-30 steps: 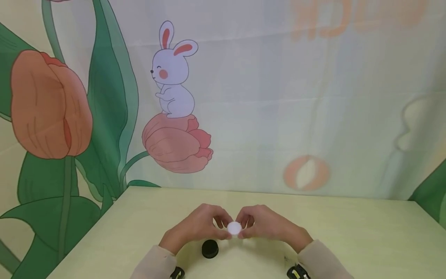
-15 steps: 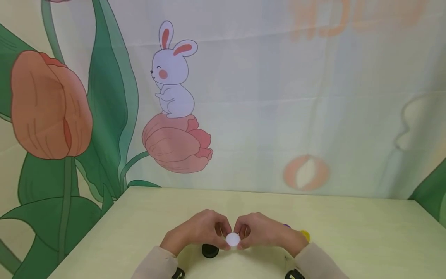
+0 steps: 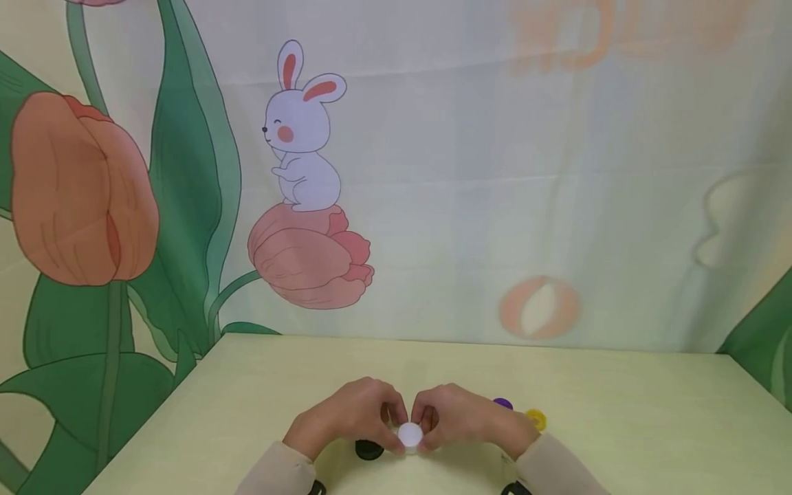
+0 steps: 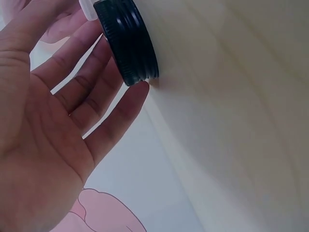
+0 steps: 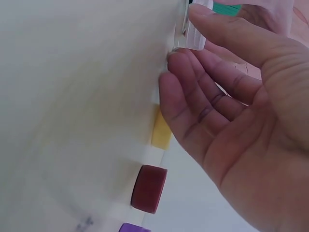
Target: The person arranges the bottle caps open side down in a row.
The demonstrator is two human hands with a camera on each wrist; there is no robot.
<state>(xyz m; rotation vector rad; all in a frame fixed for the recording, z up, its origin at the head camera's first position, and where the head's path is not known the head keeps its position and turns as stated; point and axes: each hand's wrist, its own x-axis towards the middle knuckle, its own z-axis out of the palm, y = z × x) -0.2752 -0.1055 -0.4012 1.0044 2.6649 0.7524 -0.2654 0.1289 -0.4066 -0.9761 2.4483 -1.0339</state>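
Note:
A small round white cap (image 3: 410, 434) is held between both hands at the middle front of the table. My left hand (image 3: 353, 412) pinches it from the left and my right hand (image 3: 460, 412) from the right, thumbs on the near side. In the right wrist view, the white ribbed cap (image 5: 195, 36) has a clear edge (image 5: 181, 26) against it, close over the tabletop. A black ribbed lid (image 3: 369, 450) lies on the table beside the left hand, partly covered by it. In the left wrist view, the same black lid (image 4: 129, 43) overlaps the left fingertips.
Beyond the right forearm lie a purple round piece (image 3: 502, 403) and a yellow round piece (image 3: 535, 419). In the right wrist view, a dark red cap (image 5: 149, 189) stands near the yellow piece (image 5: 161, 130). A printed backdrop (image 3: 433, 206) hangs behind the pale table (image 3: 297, 364).
Both hands have come down and nearer with the white cap. The left hand now covers more of the black lid. Purple and yellow pieces have come into view past the right forearm.

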